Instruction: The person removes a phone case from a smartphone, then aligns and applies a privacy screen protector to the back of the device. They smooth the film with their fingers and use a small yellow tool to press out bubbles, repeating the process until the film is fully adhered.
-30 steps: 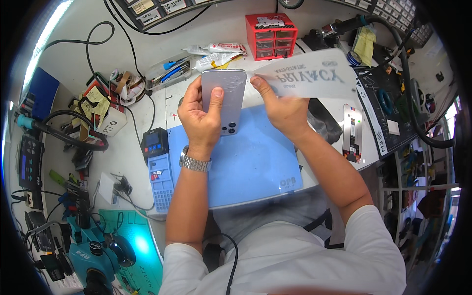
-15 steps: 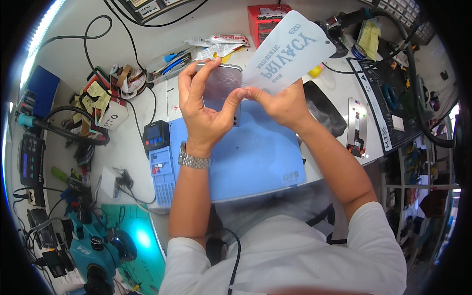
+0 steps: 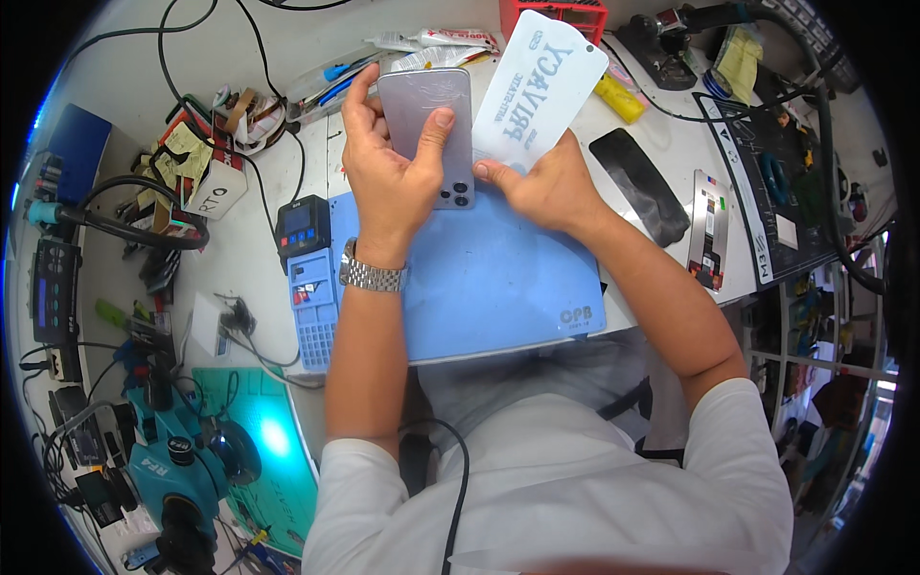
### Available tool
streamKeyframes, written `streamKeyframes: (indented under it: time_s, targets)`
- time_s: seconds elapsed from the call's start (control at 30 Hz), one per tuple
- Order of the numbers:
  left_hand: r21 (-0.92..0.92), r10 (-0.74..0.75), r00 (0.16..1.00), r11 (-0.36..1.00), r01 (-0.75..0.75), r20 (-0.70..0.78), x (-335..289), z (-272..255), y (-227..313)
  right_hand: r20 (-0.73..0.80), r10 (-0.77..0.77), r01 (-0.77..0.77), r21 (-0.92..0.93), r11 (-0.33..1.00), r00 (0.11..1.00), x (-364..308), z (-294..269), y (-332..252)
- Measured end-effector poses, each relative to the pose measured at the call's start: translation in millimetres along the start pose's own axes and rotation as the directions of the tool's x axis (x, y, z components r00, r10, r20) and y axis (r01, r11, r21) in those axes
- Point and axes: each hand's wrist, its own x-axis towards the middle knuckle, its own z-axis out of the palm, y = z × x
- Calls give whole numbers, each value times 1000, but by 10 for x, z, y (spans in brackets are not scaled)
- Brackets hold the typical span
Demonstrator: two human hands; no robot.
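Note:
My left hand (image 3: 388,187) is closed around a smartphone (image 3: 412,105), its grey back turned up and its camera lenses at the lower right corner. The left thumb lies across that back, and fine scratch-like marks show near the top. Between the thumb and fingers of my right hand (image 3: 551,187) is a pale printed flat card (image 3: 537,96), tilted up to the right. Its rounded far end points away from me. The right fingers are partly hidden beneath the card. Both things are above the far part of a blue work mat (image 3: 508,297).
Right of the mat lie a dark phone-shaped panel (image 3: 637,187) and a slim panel with exposed parts (image 3: 709,230). A small screen device (image 3: 304,225) and blue tray (image 3: 314,307) border the mat's left. A teal microscope (image 3: 182,460) stands lower left; a yellow tube (image 3: 618,99) lies farther back.
The phone has turned to show more of its back, and my left thumb has moved onto it. My right hand and the card have drawn slightly away from the left thumb.

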Motion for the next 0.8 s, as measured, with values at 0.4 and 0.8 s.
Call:
streamKeyframes:
  time_s: [0.4,0.8]
  targets:
    - [-218,-175,983,958,185,63,-24,133,-80,42,220,-224,109,969,975,37,-49,63]
    - [-274,-323,946,913,303,-29,-25,88,-163,-124,116,-110,60,992,985,-33,193,260]
